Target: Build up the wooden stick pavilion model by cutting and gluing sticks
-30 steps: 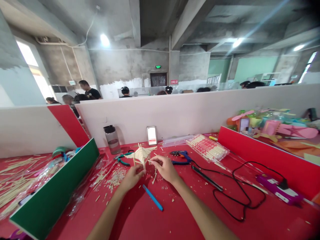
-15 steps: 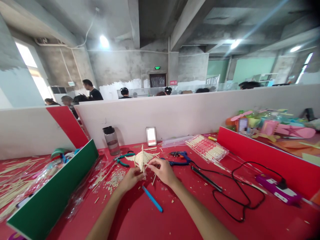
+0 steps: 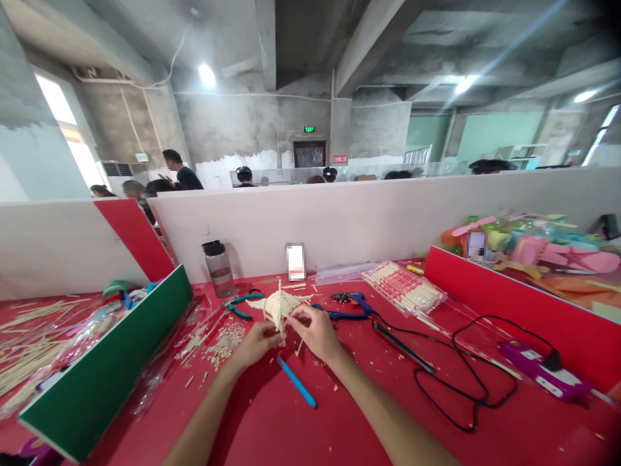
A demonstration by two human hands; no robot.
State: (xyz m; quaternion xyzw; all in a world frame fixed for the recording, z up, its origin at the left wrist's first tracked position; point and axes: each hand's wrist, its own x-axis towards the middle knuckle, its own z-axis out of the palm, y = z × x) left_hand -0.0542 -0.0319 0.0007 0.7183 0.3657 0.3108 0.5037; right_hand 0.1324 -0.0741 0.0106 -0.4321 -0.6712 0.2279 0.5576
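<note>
A small model built of thin pale wooden sticks [image 3: 280, 304] stands at the middle of the red table, with a pointed upright part and sides spreading left and right. My left hand [image 3: 261, 342] pinches its lower left part. On the other side my right hand [image 3: 310, 329] has its fingertips closed against the model's lower right. Whether a separate small piece is between those fingertips is too small to tell. A loose stick [image 3: 299, 347] lies just below my right hand, and a blue pen [image 3: 297, 383] lies nearer to me.
Teal-handled pliers [image 3: 240, 307] and a water bottle [image 3: 218, 269] are at the left. A phone [image 3: 295, 262] leans on the partition. Rightward are a blue glue gun [image 3: 352, 307], bagged sticks [image 3: 403, 288], a black cable and a purple power strip [image 3: 543, 370]. Green and red dividers flank the table.
The whole view has shifted slightly. My right fingertips are a little closer in against the model, and the stick end seen between them before is now hardly visible.
</note>
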